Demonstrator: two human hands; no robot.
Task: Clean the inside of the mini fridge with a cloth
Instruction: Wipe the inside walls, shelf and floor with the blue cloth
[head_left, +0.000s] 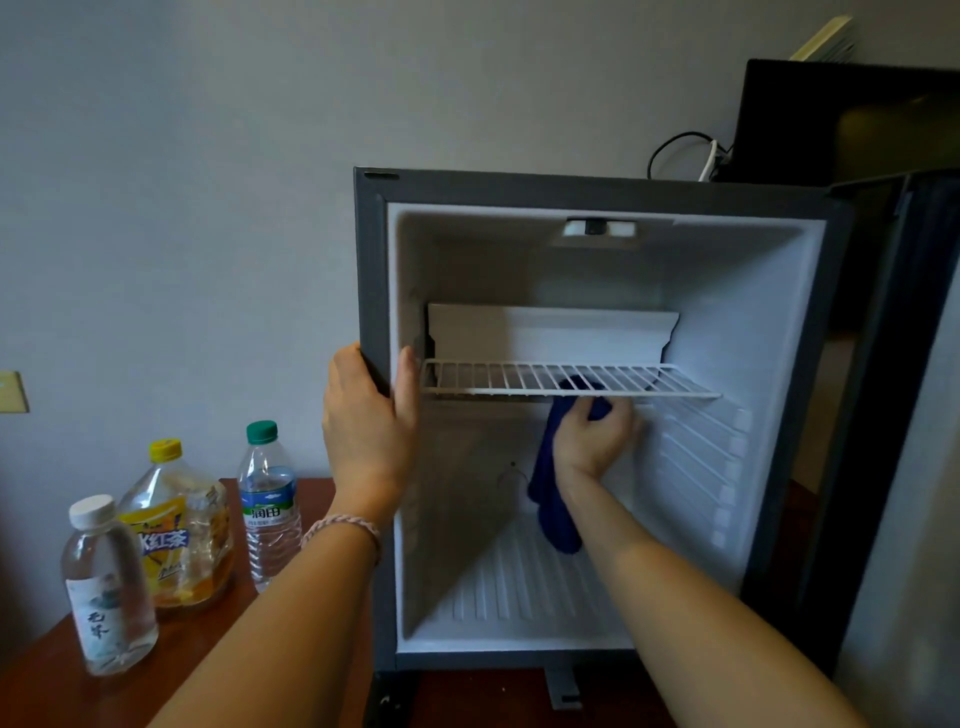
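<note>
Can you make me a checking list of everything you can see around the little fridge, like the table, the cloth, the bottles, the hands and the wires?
Surface: reddish-brown wooden table carries the fridge and bottles.
Job's things: mini fridge stands open; wire shelf sits midway up; blue cloth hangs beneath it inside.
Clutter: three bottles left of the fridge: white-capped bottle, yellow-capped tea bottle, green-capped water bottle.
Hands: left hand grips the fridge's left front edge; right hand holds the cloth under the shelf.
Cables: dark and white cables loop above the fridge.
Surroundings: grey wall; black screen top right.
</note>
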